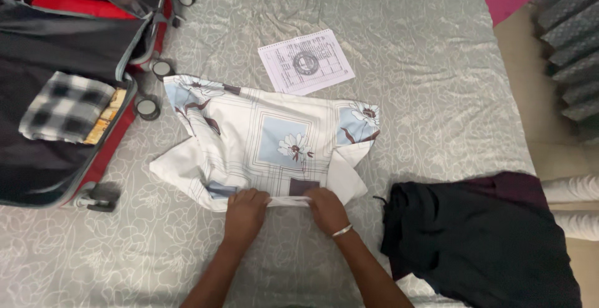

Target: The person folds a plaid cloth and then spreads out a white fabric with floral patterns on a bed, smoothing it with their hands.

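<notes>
Grey bedspread (pixel 405 64) | left hand (pixel 244 213), right hand (pixel 326 209): grip closed on floral cloth (pixel 262 136) edge | white printed sheet (pixel 306 61) beyond

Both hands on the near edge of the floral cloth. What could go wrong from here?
1. The left hand and right hand pinch only the near hem of the cloth; its far corners lie loose and rumpled, so a fold may come out skewed.
2. The paper touches the cloth's far edge and might get dragged or creased.
3. The dark clothes lie close on the right and may snag the cloth.
</notes>
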